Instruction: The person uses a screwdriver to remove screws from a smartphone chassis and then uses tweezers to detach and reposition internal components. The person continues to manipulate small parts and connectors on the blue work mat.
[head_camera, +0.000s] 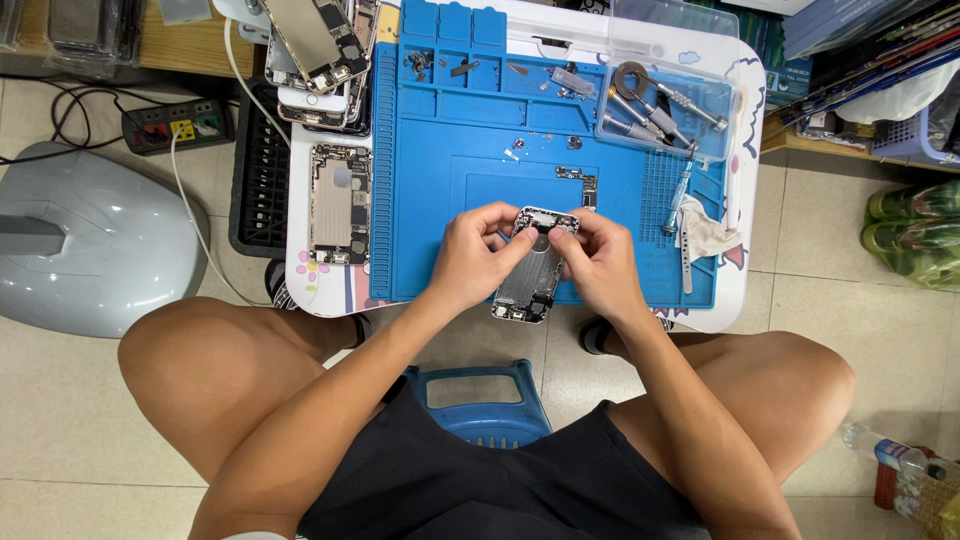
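The person's left hand (478, 255) and right hand (600, 262) are both clamped on an opened phone housing (530, 275), which is held over the near edge of the blue work mat (440, 170). The fingertips of both hands meet at its top end, at the twelve o'clock side of the shell.

Judging from the bare metal inside, the housing looks largely stripped: small screws and brackets (575, 175) lie loose on the mat at twelve o'clock from the hands, and a second housing (340, 203) rests at nine o'clock on the white counter (745, 150). Whether parts are coming out or going in cannot be told from this view.

A stack of phone shells and boards (318, 60) sits at eleven o'clock. A clear plastic box (668, 95) with metal tools stands at one o'clock, with a screwdriver (678, 195) and a crumpled cloth (708, 232) at three o'clock.

As for markings, a small pink flower decal (311, 268) shows on the counter's near left corner. A power strip (178, 125) lies on the floor at ten o'clock, and green bottles (915, 235) lie far to three o'clock.
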